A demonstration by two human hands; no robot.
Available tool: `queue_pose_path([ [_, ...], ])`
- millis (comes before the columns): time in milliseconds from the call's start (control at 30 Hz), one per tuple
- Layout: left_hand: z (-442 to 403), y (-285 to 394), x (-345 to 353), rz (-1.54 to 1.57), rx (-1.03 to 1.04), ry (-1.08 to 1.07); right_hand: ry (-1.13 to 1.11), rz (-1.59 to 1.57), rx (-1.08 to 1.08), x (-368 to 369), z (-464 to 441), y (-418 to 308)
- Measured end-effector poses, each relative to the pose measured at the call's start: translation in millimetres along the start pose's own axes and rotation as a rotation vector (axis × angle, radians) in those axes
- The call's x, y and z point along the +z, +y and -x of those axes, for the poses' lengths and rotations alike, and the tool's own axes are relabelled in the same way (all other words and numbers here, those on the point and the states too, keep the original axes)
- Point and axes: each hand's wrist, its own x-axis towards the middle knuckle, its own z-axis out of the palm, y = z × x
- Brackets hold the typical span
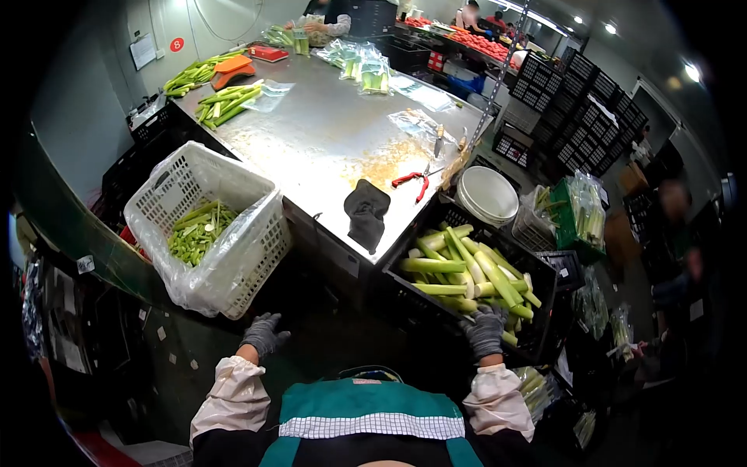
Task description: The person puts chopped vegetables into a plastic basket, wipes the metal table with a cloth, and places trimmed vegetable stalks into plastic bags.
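Metal worktop (311,109) stood far; black plastic crate (540,331) of thick green-white stalks (498,276), near R. Prob. reaching step: R grey-gloved hand (486,333) was at stalks, grip unclear; L grey-gloved hand (266,335) hung part-open, empty. Lifting needed firm R hold.

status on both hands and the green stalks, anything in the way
Left hand open, empty, near white basket. Right hand at the green stalks in black crate, grip unclear. Nothing visibly blocking; red-handled tool lies on table.
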Motion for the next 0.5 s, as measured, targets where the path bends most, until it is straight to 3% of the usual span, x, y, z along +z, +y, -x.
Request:
queue_pose_path([
  [33, 6.7, -4.3, 4.5, -0.053, -0.003, 0.183, -0.095, -0.436, 0.309, 7.2, -2.0, -1.9],
  [67, 4.2, -7.5, -0.8, -0.043, -0.010, 0.189, -0.195, -0.871, 0.617, 17.1, -1.1, -7.0],
  [133, 14.9, -22.8, -15.9, 0.213, -0.112, 0.342, 0.200, -0.976, 0.406, 50.7, 3.0, -14.1],
  [167, 23.4, -24.3, -17.6, 0.226, -0.152, 0.462, 0.176, -0.761, 0.391, 41.2, 0.5, -26.6],
  [200, 31.0, -28.3, -27.2, 0.296, -0.171, 0.546, 0.208, -0.790, 0.418, 67.5, 1.1, -33.6],
  [267, 18.3, -55.9, -10.0, 0.383, -0.217, 0.646, 0.107, -0.801, 0.240, 107.4, 4.6, -43.7],
  [333, 29.1, -65.0, -16.9, 0.293, -0.188, 0.666, 0.047, -0.479, -0.095, 78.3, 1.2, -79.9],
  [367, 34.2, -64.3, -18.4, 0.193, -0.147, 0.673, -0.214, -0.465, -0.076, 65.9, -2.5, -81.4],
  [400, 38.6, -68.6, -20.5, 0.199, -0.160, 0.677, -0.217, -0.464, -0.091, 58.5, -11.8, -81.7],
  [467, 45.3, -67.2, -22.2, 0.276, -0.104, 0.627, -0.715, -1.352, 0.164, 46.2, -41.6, -64.6],
  [500, 46.8, -67.8, -25.3, 0.276, -0.107, 0.628, -0.711, -1.657, 0.177, 24.7, -55.9, -65.7],
])
